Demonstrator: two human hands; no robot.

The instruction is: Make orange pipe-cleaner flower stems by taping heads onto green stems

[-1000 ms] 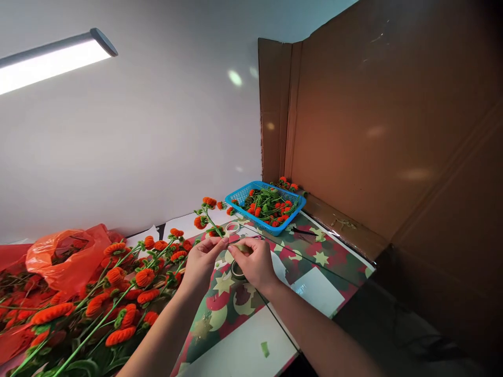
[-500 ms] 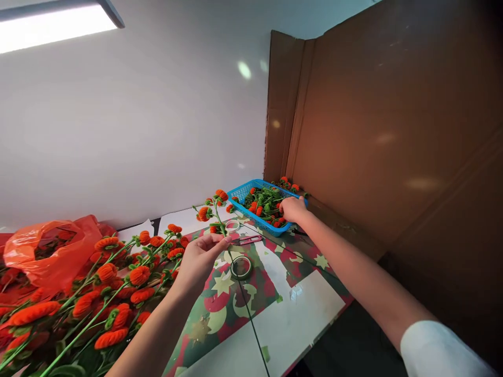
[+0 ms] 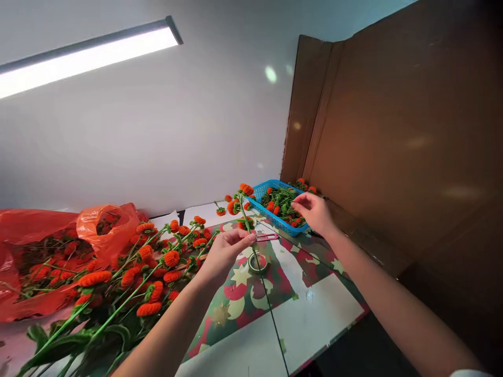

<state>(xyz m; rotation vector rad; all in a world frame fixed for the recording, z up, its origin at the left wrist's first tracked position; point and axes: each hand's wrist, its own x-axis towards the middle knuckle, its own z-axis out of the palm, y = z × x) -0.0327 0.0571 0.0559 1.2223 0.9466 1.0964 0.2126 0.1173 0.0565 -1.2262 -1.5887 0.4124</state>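
Observation:
My left hand [image 3: 231,251] pinches the long dark stem of an artificial flower branch [image 3: 251,222]. The branch is upright, with fuzzy orange blooms and green leaves at its top. Over the right side of a blue plastic basket [image 3: 259,189], my right hand [image 3: 314,212] has thumb and index finger drawn together; whatever lies between them is too small to make out. Orange blooms and green pieces [image 3: 281,201] fill the basket. Just past my left fingertips lie pink thread snips [image 3: 268,237], and below them a roll of green tape [image 3: 258,263] partly crossed by the stem.
Finished-looking orange flower stems [image 3: 157,262] are heaped at left beside a red plastic bag [image 3: 102,230]. A white board [image 3: 326,309] lies on the patterned table cover [image 3: 236,293]. Tall cardboard [image 3: 393,131] walls off the right; more orange blooms [image 3: 306,186] sit behind the basket.
The view has swung left, so everything appears farther right and more of the red bag shows. My right hand has drawn back a little from the basket's contents. My left still grips the branch.

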